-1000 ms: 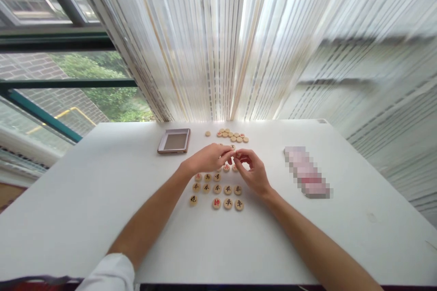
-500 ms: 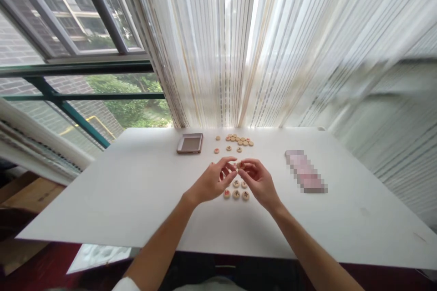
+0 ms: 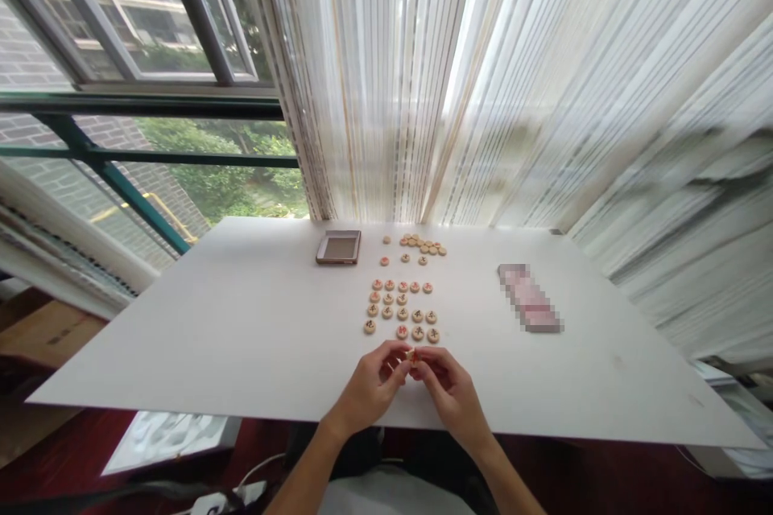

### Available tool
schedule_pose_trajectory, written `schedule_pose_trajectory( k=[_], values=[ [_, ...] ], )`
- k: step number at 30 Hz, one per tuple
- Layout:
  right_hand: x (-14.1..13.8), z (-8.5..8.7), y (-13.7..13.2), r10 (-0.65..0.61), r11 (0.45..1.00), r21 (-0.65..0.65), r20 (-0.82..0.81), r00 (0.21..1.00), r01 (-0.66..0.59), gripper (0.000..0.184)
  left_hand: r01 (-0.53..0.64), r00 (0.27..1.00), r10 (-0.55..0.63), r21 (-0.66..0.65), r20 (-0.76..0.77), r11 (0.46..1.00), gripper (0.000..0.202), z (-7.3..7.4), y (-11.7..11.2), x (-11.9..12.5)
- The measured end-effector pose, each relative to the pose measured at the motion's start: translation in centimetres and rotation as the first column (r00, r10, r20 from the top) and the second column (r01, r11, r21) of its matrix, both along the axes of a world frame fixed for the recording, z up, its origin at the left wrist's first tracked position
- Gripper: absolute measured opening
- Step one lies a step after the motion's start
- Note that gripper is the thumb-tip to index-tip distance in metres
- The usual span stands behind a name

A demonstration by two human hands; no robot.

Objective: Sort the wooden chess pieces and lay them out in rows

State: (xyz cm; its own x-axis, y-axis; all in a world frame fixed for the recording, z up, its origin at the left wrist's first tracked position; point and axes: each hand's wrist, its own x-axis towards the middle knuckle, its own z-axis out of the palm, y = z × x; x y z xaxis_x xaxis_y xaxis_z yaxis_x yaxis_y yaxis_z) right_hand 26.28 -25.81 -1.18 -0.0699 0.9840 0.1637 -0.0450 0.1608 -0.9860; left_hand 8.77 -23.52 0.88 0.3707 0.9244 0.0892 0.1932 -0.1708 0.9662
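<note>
My left hand and my right hand meet near the front edge of the white table. Their fingertips pinch one small round wooden game piece between them. Just beyond the hands, several round pieces with red or black characters lie in rows. A loose group of more pieces lies near the table's far edge.
A small shallow brown tray lies at the far middle, left of the loose pieces. A blurred pink object lies to the right. Striped curtains hang behind the table, and a window with a green frame is at the left.
Both hands have drawn back from over the rows towards the table's front edge, still pinching a piece. The view has pulled back and risen, uncovering all the rows.
</note>
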Motion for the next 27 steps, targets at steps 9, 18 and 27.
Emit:
schedule_pose_trajectory(
  k=[9,18,27],
  values=[
    [-0.4,-0.3,0.5,-0.050,0.991,-0.128,0.000,0.999,0.049,0.024,-0.010,0.997,0.014,0.047,-0.081,0.999,0.026,-0.4,-0.1,0.0],
    [-0.8,-0.3,0.3,-0.162,0.976,-0.114,0.200,0.966,0.188,0.029,0.048,0.992,-0.050,-0.017,-0.113,0.999,0.022,-0.6,0.2,-0.2],
    [-1.2,0.1,0.4,-0.195,0.978,-0.037,0.184,0.963,0.205,0.023,-0.001,0.999,0.000,-0.027,-0.051,1.000,0.022,-0.5,0.3,0.0]
  ],
)
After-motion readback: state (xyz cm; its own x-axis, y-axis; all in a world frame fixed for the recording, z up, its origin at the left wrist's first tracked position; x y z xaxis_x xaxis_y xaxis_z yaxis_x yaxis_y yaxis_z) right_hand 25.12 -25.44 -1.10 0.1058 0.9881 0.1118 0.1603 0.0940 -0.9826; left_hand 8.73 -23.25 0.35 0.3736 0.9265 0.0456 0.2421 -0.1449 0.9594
